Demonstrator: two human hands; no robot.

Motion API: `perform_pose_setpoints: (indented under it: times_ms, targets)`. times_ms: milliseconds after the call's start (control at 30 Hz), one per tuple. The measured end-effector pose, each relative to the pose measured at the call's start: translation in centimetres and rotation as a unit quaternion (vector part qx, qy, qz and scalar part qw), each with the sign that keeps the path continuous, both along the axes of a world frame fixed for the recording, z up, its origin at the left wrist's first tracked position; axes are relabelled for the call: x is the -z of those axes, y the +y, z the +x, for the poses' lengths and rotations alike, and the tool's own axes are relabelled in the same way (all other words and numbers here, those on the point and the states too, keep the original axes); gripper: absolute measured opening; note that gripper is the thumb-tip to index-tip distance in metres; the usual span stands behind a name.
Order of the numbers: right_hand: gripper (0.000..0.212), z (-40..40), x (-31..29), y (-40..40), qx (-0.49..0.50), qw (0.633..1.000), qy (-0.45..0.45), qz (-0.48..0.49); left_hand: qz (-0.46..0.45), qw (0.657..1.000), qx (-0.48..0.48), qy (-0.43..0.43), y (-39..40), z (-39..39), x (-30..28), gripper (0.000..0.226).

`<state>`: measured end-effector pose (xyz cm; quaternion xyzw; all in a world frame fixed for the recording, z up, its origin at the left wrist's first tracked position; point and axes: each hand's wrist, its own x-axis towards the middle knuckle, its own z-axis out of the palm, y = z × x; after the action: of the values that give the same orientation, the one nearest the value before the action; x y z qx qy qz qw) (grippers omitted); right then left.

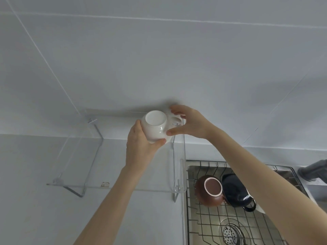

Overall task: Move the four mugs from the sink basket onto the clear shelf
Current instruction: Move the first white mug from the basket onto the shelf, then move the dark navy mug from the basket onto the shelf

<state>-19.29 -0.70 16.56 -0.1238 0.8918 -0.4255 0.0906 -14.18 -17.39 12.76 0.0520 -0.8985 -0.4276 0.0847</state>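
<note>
Nearest the lens, at frame bottom: two bare forearms reaching up. Left hand (141, 145) wrapped around the inverted white mug (156, 128); right hand (187, 123) bracing the same mug at its handle side, fingers curled on it. Mug held at frame centre, over the right end of the clear shelf (92, 186), contact with shelf unclear. Recommended: lower rim-down, flat, well inside the front lip; release only once steady. Ample open shelf toward left of frame. Brown mug (211, 191) and dark mug (237, 191) remaining in sink basket (212, 220), lower right.
</note>
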Motion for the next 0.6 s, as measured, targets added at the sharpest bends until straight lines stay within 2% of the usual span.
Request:
perform_pose_setpoints:
  times_ms: [67, 100, 200, 300, 367, 433, 500, 600]
  targets:
    - [0.075, 1.0, -0.7, 2.1, 0.029, 0.999, 0.008, -0.021, 0.005, 1.0, -0.011, -0.002, 0.6, 0.6, -1.0, 0.101]
    - [0.068, 1.8, -1.1, 3.7, 0.048, 0.998, 0.011, -0.035, 0.005, 1.0, -0.015, 0.022, 1.3, 1.1, -1.7, 0.1]
    - [0.044, 5.0, -1.5, 9.5, 0.123, 0.99, 0.01, -0.074, 0.004, 0.987, 0.042, 0.152, 5.0, 3.9, -3.9, 0.073]
    - [0.031, 8.8, -0.3, 14.9, 0.204, 0.977, -0.002, -0.064, -0.006, 0.966, 0.173, 0.191, 10.4, 6.9, -4.0, 0.051]
    - [0.03, 11.4, 1.0, 18.0, 0.248, 0.968, -0.019, -0.042, -0.007, 0.958, 0.248, 0.141, 13.8, 8.4, -3.1, 0.049]
    - [0.035, 13.7, 2.9, 20.6, 0.282, 0.958, -0.047, -0.02, -0.007, 0.951, 0.306, 0.053, 16.7, 9.2, -1.0, 0.052]
    - [0.043, 15.7, 5.5, 22.7, 0.309, 0.948, -0.081, 0.0, -0.017, 0.938, 0.344, -0.027, 18.9, 9.6, 1.8, 0.056]
    - [0.057, 18.4, 9.7, 25.1, 0.339, 0.932, -0.126, 0.009, -0.059, 0.915, 0.39, -0.087, 21.9, 10.3, 5.1, 0.066]
